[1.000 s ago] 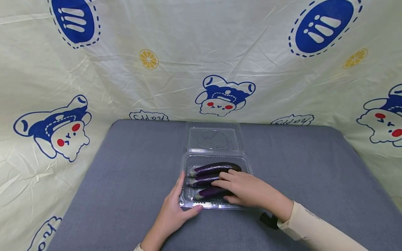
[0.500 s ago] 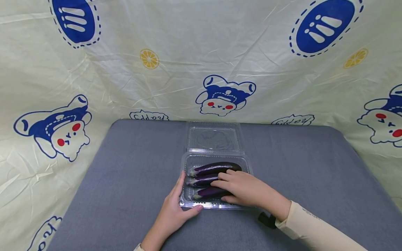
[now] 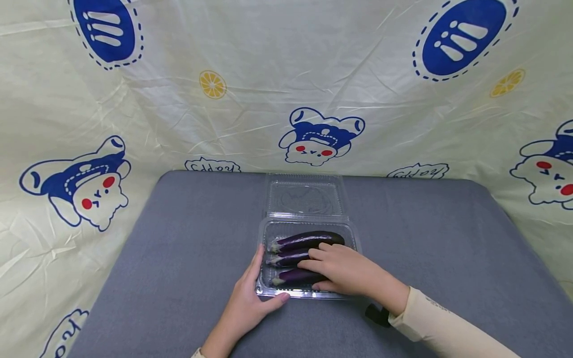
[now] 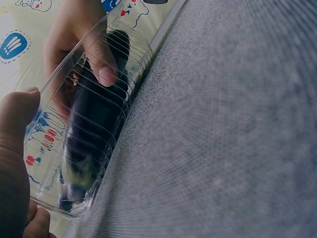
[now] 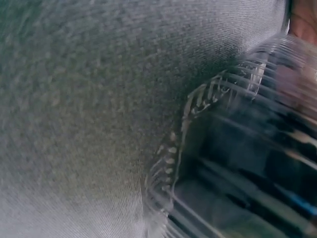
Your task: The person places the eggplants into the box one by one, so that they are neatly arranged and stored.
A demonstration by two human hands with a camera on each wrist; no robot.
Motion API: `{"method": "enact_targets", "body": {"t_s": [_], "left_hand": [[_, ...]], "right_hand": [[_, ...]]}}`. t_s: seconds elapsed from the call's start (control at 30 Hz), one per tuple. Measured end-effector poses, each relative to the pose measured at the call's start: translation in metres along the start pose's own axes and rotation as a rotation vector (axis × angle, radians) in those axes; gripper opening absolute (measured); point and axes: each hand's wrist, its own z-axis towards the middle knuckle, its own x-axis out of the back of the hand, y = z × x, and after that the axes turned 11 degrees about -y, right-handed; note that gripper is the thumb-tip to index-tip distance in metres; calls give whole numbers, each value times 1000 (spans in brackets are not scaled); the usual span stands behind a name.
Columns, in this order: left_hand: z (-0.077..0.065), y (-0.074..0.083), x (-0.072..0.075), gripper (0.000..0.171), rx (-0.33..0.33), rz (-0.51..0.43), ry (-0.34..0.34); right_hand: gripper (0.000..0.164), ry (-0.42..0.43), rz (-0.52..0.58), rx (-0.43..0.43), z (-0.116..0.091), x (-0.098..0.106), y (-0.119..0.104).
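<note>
Braces box at near-left corner with left hand, fingers spread; pinches near eggplant in right hand; already has two more eggplants inside, lid unclosed along far edge.

Grey table, creased cream sheet, printed blue ovals, citrus slices, cartoon figures

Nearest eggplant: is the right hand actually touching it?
Touching. The left wrist view shows it: through the clear container, the right hand has its thumb against the nearest eggplant.
</note>
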Motion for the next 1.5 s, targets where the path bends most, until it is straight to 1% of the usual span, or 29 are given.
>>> {"method": "enact_targets", "body": {"t_s": [0.23, 0.53, 0.7, 1.0, 1.13, 1.37, 1.5], "left_hand": [[0, 0, 0, 112, -1, 2, 1], [0, 0, 0, 112, -9, 4, 4], [0, -1, -1, 112, -13, 14, 8], [-1, 0, -1, 112, -8, 5, 4], [0, 0, -1, 112, -4, 2, 1], [0, 0, -1, 112, -8, 10, 6], [0, 0, -1, 112, -11, 23, 14]], "right_hand": [[50, -7, -1, 4, 3, -2, 0], [49, 43, -38, 30, 6, -8, 2], [48, 68, -51, 30, 6, -12, 3], [46, 122, -77, 30, 7, -19, 3], [45, 141, -65, 31, 8, -20, 2], [46, 135, -31, 32, 5, -19, 2], [45, 166, -12, 45, 4, -21, 4]]}}
